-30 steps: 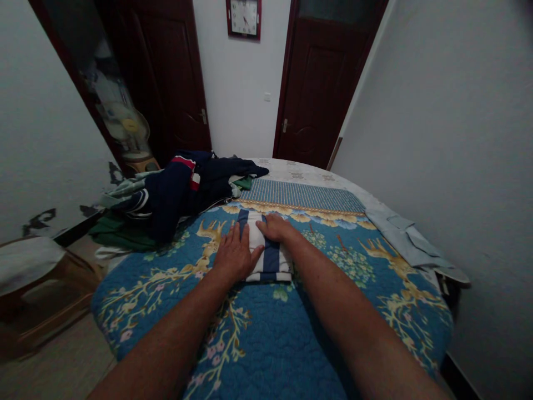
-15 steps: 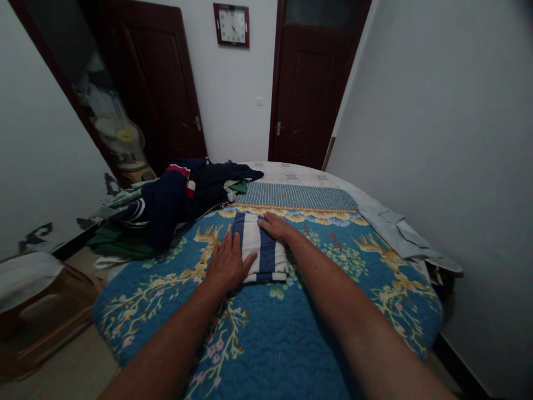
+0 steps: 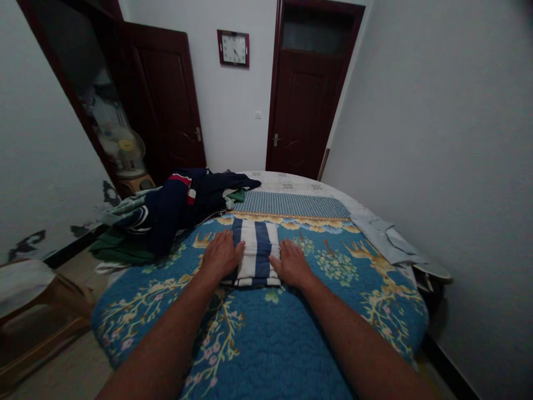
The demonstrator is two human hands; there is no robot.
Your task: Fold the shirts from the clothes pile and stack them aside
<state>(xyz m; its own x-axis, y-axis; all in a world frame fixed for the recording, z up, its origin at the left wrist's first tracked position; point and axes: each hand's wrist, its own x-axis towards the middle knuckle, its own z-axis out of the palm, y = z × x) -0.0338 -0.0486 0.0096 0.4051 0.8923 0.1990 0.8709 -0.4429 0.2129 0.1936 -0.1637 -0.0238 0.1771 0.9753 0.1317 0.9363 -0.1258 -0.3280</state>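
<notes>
A home, shown by the wall clock [image 3: 234,49], fan [image 3: 126,145] and clothes pile [image 3: 166,208].

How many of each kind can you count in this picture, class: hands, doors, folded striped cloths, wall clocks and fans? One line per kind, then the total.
Left hand and right hand: 2
Left door and right door: 2
Folded striped cloth: 1
Wall clock: 1
Fan: 1
Total: 7
</notes>
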